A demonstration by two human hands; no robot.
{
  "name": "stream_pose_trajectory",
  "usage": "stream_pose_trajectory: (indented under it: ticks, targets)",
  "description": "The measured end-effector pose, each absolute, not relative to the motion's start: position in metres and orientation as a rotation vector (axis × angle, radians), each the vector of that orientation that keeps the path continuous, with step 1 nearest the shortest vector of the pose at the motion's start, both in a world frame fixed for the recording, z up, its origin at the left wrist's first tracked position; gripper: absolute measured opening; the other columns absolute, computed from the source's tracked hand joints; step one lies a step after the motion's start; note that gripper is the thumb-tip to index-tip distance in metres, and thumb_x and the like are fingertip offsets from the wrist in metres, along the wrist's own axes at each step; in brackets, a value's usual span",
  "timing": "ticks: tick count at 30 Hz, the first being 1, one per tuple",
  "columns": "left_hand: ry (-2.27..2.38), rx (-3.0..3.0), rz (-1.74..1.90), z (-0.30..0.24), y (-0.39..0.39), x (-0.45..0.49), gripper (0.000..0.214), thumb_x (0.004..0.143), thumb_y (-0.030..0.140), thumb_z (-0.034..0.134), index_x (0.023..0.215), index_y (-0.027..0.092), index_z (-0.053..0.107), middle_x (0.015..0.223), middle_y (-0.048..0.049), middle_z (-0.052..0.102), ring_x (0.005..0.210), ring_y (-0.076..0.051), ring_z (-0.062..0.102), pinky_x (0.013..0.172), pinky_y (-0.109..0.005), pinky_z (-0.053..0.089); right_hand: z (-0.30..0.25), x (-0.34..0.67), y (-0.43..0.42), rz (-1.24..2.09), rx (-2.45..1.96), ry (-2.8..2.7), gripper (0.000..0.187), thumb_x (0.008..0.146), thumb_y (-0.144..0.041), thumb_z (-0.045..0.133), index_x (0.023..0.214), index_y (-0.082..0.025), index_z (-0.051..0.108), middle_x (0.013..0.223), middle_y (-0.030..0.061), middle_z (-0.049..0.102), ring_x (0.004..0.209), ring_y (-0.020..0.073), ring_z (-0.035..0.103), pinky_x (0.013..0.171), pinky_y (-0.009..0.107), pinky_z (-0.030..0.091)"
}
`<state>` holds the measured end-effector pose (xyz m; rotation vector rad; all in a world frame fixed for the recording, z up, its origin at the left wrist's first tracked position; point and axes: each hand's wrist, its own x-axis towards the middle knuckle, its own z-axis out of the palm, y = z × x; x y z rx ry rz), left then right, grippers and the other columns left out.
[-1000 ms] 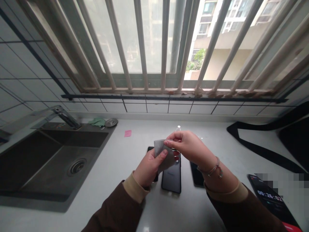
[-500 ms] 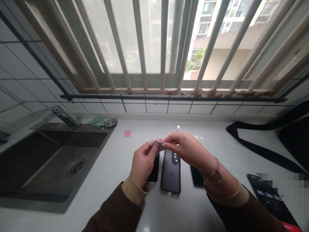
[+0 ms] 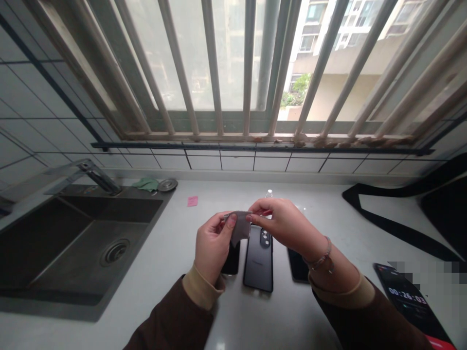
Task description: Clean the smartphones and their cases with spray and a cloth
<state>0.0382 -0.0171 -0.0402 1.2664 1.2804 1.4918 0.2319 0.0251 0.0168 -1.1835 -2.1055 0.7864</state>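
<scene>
My left hand (image 3: 211,245) and my right hand (image 3: 282,223) together pinch a small grey cloth (image 3: 240,224) by its upper edge, above the white counter. Both hands are closed on it. Under them a dark phone (image 3: 258,262) lies back up, its camera bump showing. A second black phone (image 3: 232,260) lies to its left, partly behind my left hand. A third (image 3: 297,267) lies to the right, half hidden by my right wrist. A small clear bottle's cap (image 3: 269,193) shows just beyond my right hand.
A dark sink (image 3: 73,243) with a tap (image 3: 98,177) takes up the left. A pink slip (image 3: 192,201), a green rag (image 3: 146,183) and a metal strainer (image 3: 167,184) lie behind it. A phone showing a timer (image 3: 408,296) lies at the right, a black hob (image 3: 408,218) beyond it.
The cloth hung spread over the middle phone, was then folded to a thin strip between my fingertips, and now hangs slightly open again. My left hand rose and shifted a little left.
</scene>
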Motion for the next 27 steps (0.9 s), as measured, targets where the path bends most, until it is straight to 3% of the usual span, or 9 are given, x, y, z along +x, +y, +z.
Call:
stream_pose_trajectory:
  ticks: [17,27]
  targets:
    - [1.23,1.287,1.467,-0.04,-0.0166,0.0365,0.029,0.093,0.044,0.074,0.1,0.016,0.078,0.093,-0.0055,0.079,0.084,-0.019,0.071,0.079,-0.027,0.056,0.0139,0.234,0.0273,0.825,-1.19,-2.085,0.007,0.094,-0.029,0.073,0.093,-0.025,0.078,0.09,-0.0001,0.079,0.085,0.0175,0.072,0.079,0.03,0.054]
    - [1.153,1.2,1.46,-0.0394,-0.016,0.0357,0.029,0.093,0.044,0.075,0.09,0.016,0.072,0.083,-0.0022,0.075,0.075,-0.014,0.066,0.07,-0.022,0.053,0.0133,0.2345,0.028,1.004,-1.192,-2.03,0.014,0.095,-0.035,0.07,0.096,-0.023,0.078,0.09,0.002,0.08,0.082,0.0172,0.072,0.072,0.028,0.052]
